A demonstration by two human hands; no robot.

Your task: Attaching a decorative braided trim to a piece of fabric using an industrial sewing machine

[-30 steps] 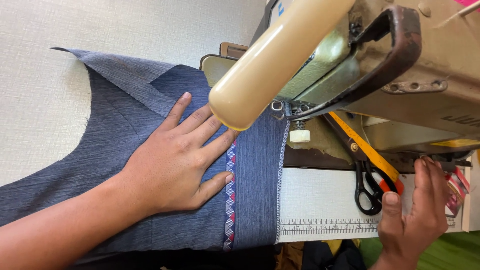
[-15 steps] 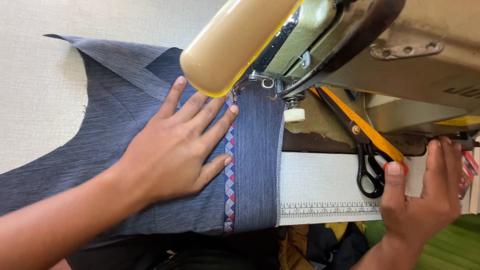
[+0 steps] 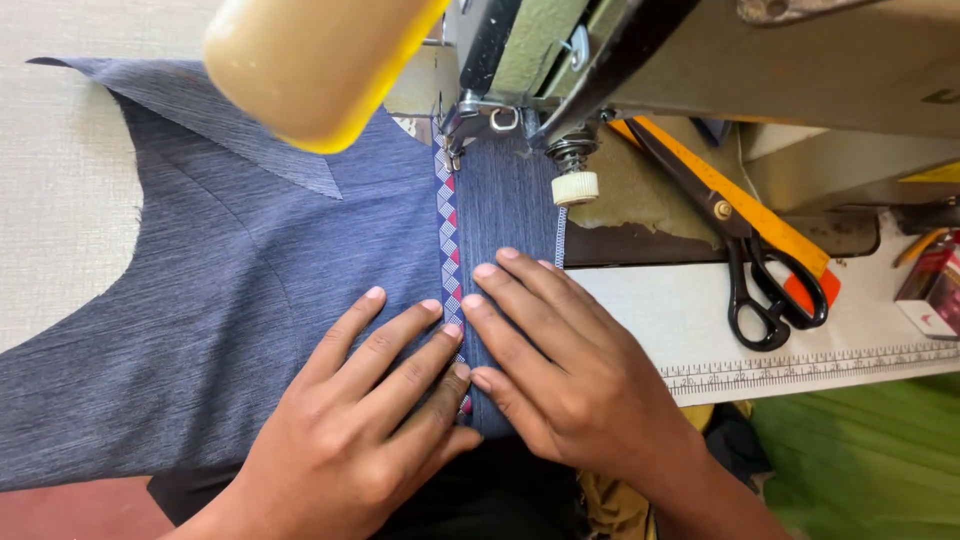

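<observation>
Blue-grey fabric (image 3: 230, 300) lies flat on the sewing table, with a narrow patterned trim strip (image 3: 447, 230) running from the machine's presser foot (image 3: 448, 135) toward me. My left hand (image 3: 370, 420) presses flat on the fabric just left of the trim, fingers spread. Flat on the fabric right of the trim rests my right hand (image 3: 560, 370), its fingertips touching the left hand's. Neither hand grips anything. The lower end of the trim is hidden under my fingers.
The sewing machine head (image 3: 700, 60) and a cream-yellow cylinder (image 3: 310, 65) overhang the top. Black scissors (image 3: 755, 270) lie on a yellow tape (image 3: 730, 200) to the right. A printed ruler (image 3: 810, 365) edges the table; a small red-and-white box (image 3: 930, 290) is far right.
My right hand has come from the table's right edge onto the fabric beside the left hand. The left hand slid down toward me. The view shifted closer to the needle.
</observation>
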